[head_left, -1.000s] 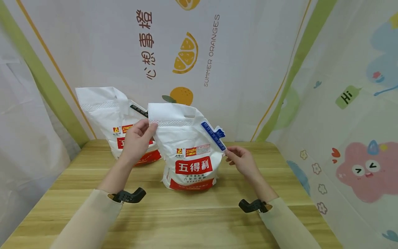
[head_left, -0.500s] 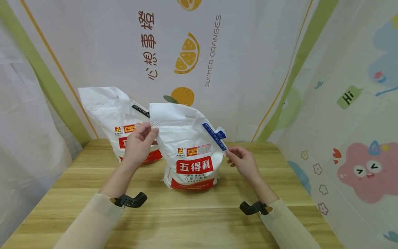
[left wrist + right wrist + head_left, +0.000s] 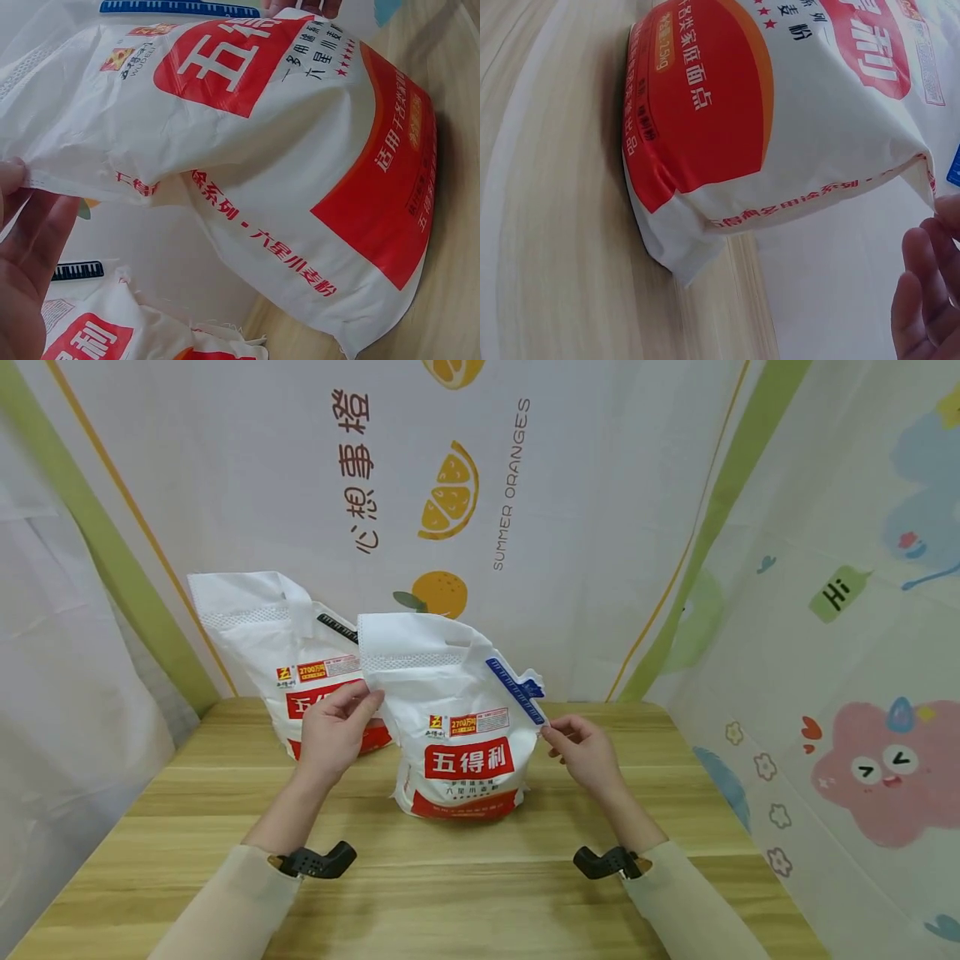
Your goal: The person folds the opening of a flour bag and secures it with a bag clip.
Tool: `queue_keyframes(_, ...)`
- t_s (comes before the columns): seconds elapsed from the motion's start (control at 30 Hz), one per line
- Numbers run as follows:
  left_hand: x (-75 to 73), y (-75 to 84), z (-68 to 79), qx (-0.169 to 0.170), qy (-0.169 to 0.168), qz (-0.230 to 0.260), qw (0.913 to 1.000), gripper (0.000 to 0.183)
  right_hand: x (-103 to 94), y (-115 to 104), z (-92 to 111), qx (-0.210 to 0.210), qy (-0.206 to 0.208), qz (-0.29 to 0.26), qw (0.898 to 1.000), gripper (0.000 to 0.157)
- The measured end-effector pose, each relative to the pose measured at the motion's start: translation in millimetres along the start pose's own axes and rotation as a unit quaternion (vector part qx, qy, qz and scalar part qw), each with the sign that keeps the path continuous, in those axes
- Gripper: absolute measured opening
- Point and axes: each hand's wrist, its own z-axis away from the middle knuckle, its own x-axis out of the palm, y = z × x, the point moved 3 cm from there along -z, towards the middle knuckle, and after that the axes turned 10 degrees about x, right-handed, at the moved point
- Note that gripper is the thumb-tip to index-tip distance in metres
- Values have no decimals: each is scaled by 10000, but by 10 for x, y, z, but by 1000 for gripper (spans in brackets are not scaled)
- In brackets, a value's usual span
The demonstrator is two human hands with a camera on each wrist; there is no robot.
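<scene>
A white and red flour bag [image 3: 457, 693] stands upright on the wooden table, its top folded over to the left. Along its upper right slope sits a blue clip [image 3: 516, 692]. My left hand [image 3: 339, 727] pinches the bag's left side edge below the dotted band, thumb in front and fingers behind, as the left wrist view shows. At the other side my right hand [image 3: 583, 752] pinches the bag's right edge just under the lower end of the clip. In the right wrist view its fingers [image 3: 930, 259] meet the bag's corner.
Behind and left stands a second flour bag [image 3: 258, 643], with a black clip [image 3: 337, 627] on its slope; my left hand overlaps it in the head view. A curtain [image 3: 600, 527] printed with oranges hangs behind the wooden table [image 3: 465, 893], and another cloth [image 3: 847, 652] borders the right.
My left hand has slid down the bag's left edge, from the dotted band to below it. My right hand keeps its hold near the clip, and the bag stays in place.
</scene>
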Motion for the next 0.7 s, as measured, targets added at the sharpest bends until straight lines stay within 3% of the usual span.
queue_keyframes(0.13, -11, 9, 2, -67, 107, 121, 9998, 33, -9, -13, 12, 14, 58, 91, 9999, 19)
queue_keyframes(0.37, -27, 57, -63, -7, -362, 32, 9993, 39, -14, -19, -2, 5, -89, 103, 9999, 26)
queue_keyframes(0.53, -25, 125, -161, 162, -77, 308, 9994, 36, -21, -40, -14, -19, -16, 209, 9998, 22)
queue_keyframes(0.7, -24, 141, -164, 97, 110, 363, 9992, 33, -26, -26, -11, -166, -2, 308, 9994, 18)
